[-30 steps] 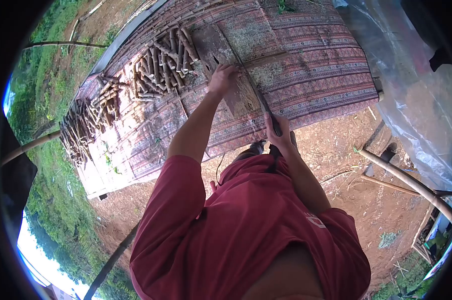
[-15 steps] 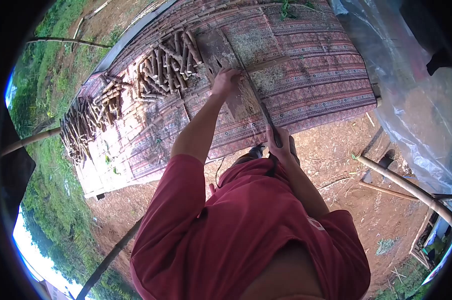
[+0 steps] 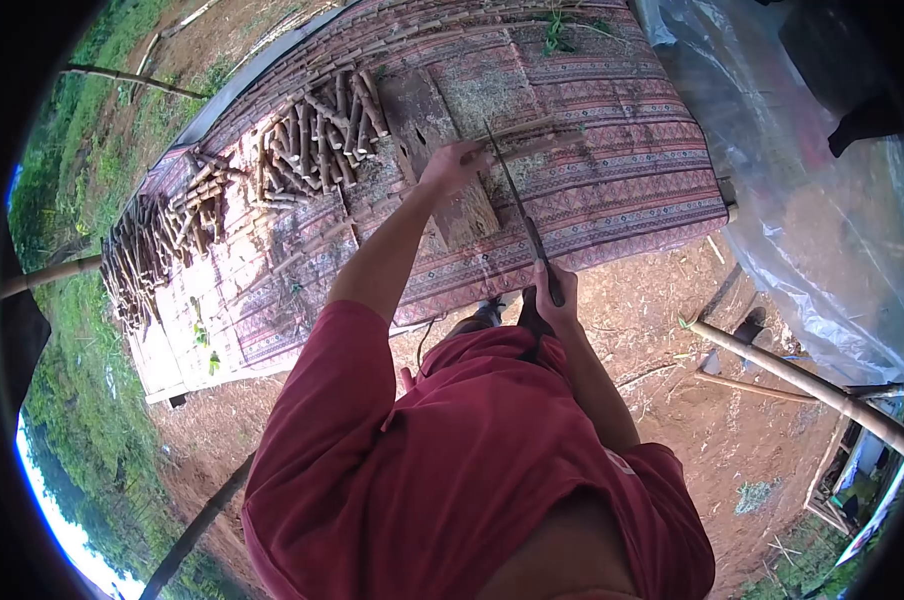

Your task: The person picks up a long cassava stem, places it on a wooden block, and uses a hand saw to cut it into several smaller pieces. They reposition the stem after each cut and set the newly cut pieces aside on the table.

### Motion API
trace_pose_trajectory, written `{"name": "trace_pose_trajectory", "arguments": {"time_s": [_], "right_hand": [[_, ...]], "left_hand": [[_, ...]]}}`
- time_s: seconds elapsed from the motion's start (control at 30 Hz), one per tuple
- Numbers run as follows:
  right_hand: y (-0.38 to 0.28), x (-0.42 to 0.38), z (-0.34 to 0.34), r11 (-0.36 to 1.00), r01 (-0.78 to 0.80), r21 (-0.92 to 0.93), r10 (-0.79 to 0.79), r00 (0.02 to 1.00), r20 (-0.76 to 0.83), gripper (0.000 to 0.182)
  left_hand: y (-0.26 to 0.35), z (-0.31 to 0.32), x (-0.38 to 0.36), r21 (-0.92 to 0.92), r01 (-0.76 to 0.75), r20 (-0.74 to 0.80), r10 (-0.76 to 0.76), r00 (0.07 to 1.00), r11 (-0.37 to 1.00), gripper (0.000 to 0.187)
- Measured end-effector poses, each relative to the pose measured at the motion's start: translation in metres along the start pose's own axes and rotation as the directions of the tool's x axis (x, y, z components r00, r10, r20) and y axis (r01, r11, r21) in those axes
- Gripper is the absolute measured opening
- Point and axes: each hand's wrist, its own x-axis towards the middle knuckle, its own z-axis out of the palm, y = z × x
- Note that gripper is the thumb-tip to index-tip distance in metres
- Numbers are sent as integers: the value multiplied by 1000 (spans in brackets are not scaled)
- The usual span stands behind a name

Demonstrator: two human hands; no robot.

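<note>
My right hand [image 3: 559, 292] is wrapped round the dark handle of a hand saw [image 3: 520, 205], whose narrow blade points away from me. Near its tip, the blade crosses a thin woody stick [image 3: 524, 127]. My left hand [image 3: 454, 167] closes over the near end of that stick, above a worn wooden board [image 3: 469, 220]; the fingers partly hide the grip. Another stick [image 3: 544, 144] lies just beside it, to the right of the blade. Pale sawdust is scattered on the patterned cloth around the board.
Cut stick pieces [image 3: 317, 135] are piled left of the board, with another heap [image 3: 157, 240] farther left. Long uncut sticks [image 3: 412, 38] lie along the table's far side. The patterned cloth [image 3: 622, 190] covers the table. Plastic sheeting [image 3: 772, 200] and a bamboo pole [image 3: 802, 380] stand right.
The saw has been drawn back towards my body, so its tip now sits near the stick instead of far beyond it. My left hand stays at the stick. The view has shifted slightly.
</note>
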Motion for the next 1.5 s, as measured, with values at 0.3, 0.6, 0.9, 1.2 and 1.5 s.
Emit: {"name": "trace_pose_trajectory", "arguments": {"time_s": [0.3, 0.6, 0.9, 1.2, 1.5], "right_hand": [[3, 0, -2, 998, 64, 10, -64, 998, 10, 39], [6, -2, -12, 998, 68, 1, -68, 997, 47, 37], [0, 4, -12, 995, 85, 49, -88, 994, 65, 38], [3, 8, -14, 997, 49, 61, -53, 996, 77, 43], [-1, 19, -8, 993, 114, 13, -115, 991, 63, 45]], "left_hand": [[-3, 15, 44, 410, 91, -62, -72, 996, 907, 26], [-4, 9, 44, 217, 215, -159, -183, 970, 952, 25], [-10, 3, 46, -62, 424, -503, -396, 768, 903, 27], [-41, -42, -44, 437, 262, -486, -20, 874, 860, 63], [-42, 9, -44, 461, -72, -134, 149, 980, 884, 39]]}}
